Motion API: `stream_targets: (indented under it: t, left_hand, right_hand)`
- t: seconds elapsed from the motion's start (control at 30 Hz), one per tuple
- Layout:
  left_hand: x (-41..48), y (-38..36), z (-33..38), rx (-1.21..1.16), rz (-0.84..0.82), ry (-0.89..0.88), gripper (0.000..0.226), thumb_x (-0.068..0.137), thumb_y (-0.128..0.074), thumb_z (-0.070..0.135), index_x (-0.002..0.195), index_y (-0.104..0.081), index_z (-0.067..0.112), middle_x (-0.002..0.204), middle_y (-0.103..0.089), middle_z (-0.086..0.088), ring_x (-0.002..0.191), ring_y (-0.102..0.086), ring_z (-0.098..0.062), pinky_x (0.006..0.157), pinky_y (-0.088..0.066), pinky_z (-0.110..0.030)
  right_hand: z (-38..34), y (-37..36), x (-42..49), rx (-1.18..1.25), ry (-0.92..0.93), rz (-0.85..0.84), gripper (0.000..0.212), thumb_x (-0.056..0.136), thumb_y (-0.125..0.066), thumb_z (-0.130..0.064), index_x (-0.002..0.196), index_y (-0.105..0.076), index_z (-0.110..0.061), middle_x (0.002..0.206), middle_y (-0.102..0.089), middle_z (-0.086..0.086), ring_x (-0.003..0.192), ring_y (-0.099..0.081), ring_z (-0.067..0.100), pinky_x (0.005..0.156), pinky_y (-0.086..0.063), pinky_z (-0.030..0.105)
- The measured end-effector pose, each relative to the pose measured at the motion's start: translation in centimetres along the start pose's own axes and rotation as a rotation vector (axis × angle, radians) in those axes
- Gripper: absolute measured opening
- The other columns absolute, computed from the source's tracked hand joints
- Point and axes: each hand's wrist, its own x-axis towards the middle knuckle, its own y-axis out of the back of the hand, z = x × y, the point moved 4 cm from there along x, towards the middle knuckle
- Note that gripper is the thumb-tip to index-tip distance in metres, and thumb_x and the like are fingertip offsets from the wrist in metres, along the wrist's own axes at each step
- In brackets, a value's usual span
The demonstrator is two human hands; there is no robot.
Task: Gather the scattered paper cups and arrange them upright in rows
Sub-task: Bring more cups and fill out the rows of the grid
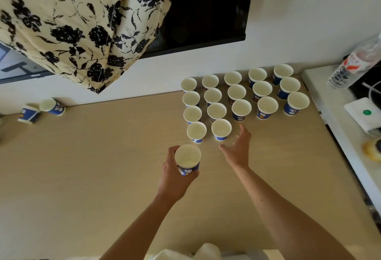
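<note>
While a paper cup (188, 159) is gripped upright in the left hand (174, 179), seemingly for the unfinished row (221, 129) beyond, the right hand (237, 149) is held spread, empty, alongside.

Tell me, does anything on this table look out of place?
Yes. One cup and another cup look tipped over by the wall at the far left, away from the upright rows. A third cup is in the left hand, not yet placed.
</note>
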Motion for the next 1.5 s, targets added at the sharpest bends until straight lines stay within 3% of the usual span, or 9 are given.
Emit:
stream_targets:
  t: [0.1, 0.2, 0.27, 0.33, 0.53, 0.67, 0.9, 1.07, 1.5]
  left_hand:
    - [0.5, -1.1, 0.5, -0.017, -0.026, 0.010, 0.065, 0.061, -0.085, 0.012, 0.112, -0.048, 0.030, 0.102, -0.059, 0.032, 0.091, -0.059, 0.006, 0.069, -0.049, -0.009]
    - [1.4, -2.5, 1.1, -0.066, -0.042, 0.028, 0.068, 0.058, -0.086, 0.010, 0.114, -0.051, 0.026, 0.107, -0.062, 0.016, 0.096, -0.061, -0.005, 0.080, -0.054, -0.027]
    - [1.8, -3.7, 1.9, -0.083, -0.076, 0.021, 0.070, 0.057, -0.085, 0.007, 0.117, -0.051, 0.022, 0.114, -0.060, 0.003, 0.102, -0.060, -0.015, 0.086, -0.054, -0.037]
    - [2.0, -4.9, 2.9, -0.100, -0.132, 0.004, 0.069, 0.058, -0.084, 0.004, 0.117, -0.052, 0.022, 0.114, -0.061, 0.000, 0.103, -0.060, -0.017, 0.087, -0.054, -0.039]
    - [2.2, -7.3, 5.0, -0.083, -0.299, -0.023, 0.062, 0.068, -0.075, 0.007, 0.119, -0.050, 0.031, 0.107, -0.061, 0.015, 0.094, -0.058, 0.005, 0.071, -0.049, -0.015]
    - [2.4, -7.7, 4.7, -0.013, -0.334, -0.018, 0.074, 0.072, -0.078, 0.010, 0.135, -0.042, 0.025, 0.124, -0.054, 0.008, 0.112, -0.053, -0.010, 0.092, -0.048, -0.028]
    - [1.8, -6.3, 1.9, 0.028, -0.247, 0.138, 0.066, 0.078, -0.077, 0.020, 0.136, -0.046, 0.022, 0.124, -0.056, 0.002, 0.113, -0.055, -0.016, 0.098, -0.048, -0.037]
    - [1.4, -5.2, 0.8, 0.018, -0.207, 0.175, 0.060, 0.080, -0.076, 0.021, 0.133, -0.048, 0.022, 0.122, -0.058, 0.004, 0.111, -0.056, -0.014, 0.093, -0.048, -0.031]
    - [1.2, -2.6, -1.7, 0.017, -0.124, 0.204, 0.054, 0.081, -0.076, 0.018, 0.129, -0.053, 0.023, 0.118, -0.061, 0.005, 0.107, -0.059, -0.013, 0.092, -0.051, -0.034]
  right_hand:
    - [-0.7, 1.4, -2.9, 0.037, 0.082, -0.019, 0.080, 0.070, -0.078, 0.003, 0.140, -0.044, -0.017, 0.131, -0.049, 0.002, 0.113, -0.054, 0.014, 0.089, -0.045, 0.026]
    - [-2.0, 2.3, -4.3, 0.114, 0.080, -0.367, 0.061, 0.070, -0.076, 0.000, 0.121, -0.058, -0.027, 0.120, -0.064, -0.007, 0.112, -0.059, 0.009, 0.086, -0.049, 0.035]
    - [-2.8, 3.0, -5.0, 0.101, 0.098, -0.587, 0.067, 0.068, -0.080, -0.008, 0.127, -0.057, -0.031, 0.128, -0.062, -0.014, 0.122, -0.055, 0.005, 0.094, -0.049, 0.036]
    - [-3.4, 3.6, -5.5, 0.061, 0.114, -0.667, 0.077, 0.066, -0.085, -0.020, 0.133, -0.053, -0.039, 0.132, -0.061, -0.018, 0.127, -0.053, 0.006, 0.101, -0.047, 0.036]
    - [-4.1, 5.2, -4.9, 0.056, 0.160, -0.570, 0.076, 0.060, -0.086, -0.034, 0.128, -0.054, -0.045, 0.114, -0.068, -0.019, 0.097, -0.057, 0.002, 0.083, -0.043, 0.025]
    - [-3.2, 6.7, -3.7, 0.069, 0.142, -0.386, 0.069, 0.061, -0.087, -0.039, 0.123, -0.056, -0.042, 0.112, -0.069, -0.019, 0.097, -0.060, 0.002, 0.077, -0.043, 0.018]
    - [-0.5, 7.8, 0.8, 0.073, 0.038, -0.027, 0.059, 0.066, -0.089, -0.011, 0.113, -0.058, -0.028, 0.105, -0.067, -0.011, 0.094, -0.066, 0.002, 0.081, -0.057, 0.030]
    - [0.9, 6.6, 3.1, -0.009, 0.036, 0.018, 0.060, 0.065, -0.089, -0.012, 0.116, -0.058, -0.018, 0.108, -0.067, -0.003, 0.100, -0.064, 0.018, 0.087, -0.057, 0.046]
    - [2.7, 5.4, 4.5, -0.055, 0.021, 0.055, 0.062, 0.067, -0.089, -0.011, 0.120, -0.057, -0.016, 0.110, -0.063, -0.006, 0.102, -0.060, 0.015, 0.091, -0.055, 0.047]
